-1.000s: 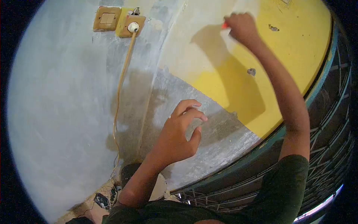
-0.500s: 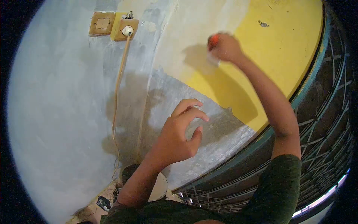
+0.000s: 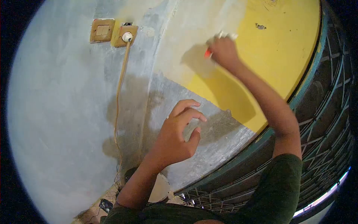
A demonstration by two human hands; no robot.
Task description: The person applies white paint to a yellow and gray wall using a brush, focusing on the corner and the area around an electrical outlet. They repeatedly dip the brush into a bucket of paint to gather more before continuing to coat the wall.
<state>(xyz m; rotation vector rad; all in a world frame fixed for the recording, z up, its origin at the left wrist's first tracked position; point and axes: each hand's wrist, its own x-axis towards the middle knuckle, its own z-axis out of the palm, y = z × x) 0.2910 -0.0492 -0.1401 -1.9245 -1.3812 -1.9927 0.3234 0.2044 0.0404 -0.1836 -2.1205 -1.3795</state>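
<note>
My right hand (image 3: pixel 225 52) is closed around a paintbrush against the wall, at the border of a whitish coat and a yellow area. The brush's orange-red handle end (image 3: pixel 207 52) sticks out below my fingers, and its pale, blurred head shows above them. My fingers hide the middle of it. Lower down, my left hand (image 3: pixel 179 130) hovers in front of the grey part of the wall (image 3: pixel 209 149). Its fingers are curved and apart, with nothing between them.
On the left of the wall are a light switch (image 3: pixel 102 30) and a socket with a white plug (image 3: pixel 127 37). A cable (image 3: pixel 121 86) hangs from the plug. A dark metal lattice gate (image 3: pixel 320 123) borders the wall at right. A pale round container (image 3: pixel 159 188) stands below.
My right hand has turned: the brush's pale head has swung from below the fingers to above, the orange handle from above to below. My left hand has barely moved.
</note>
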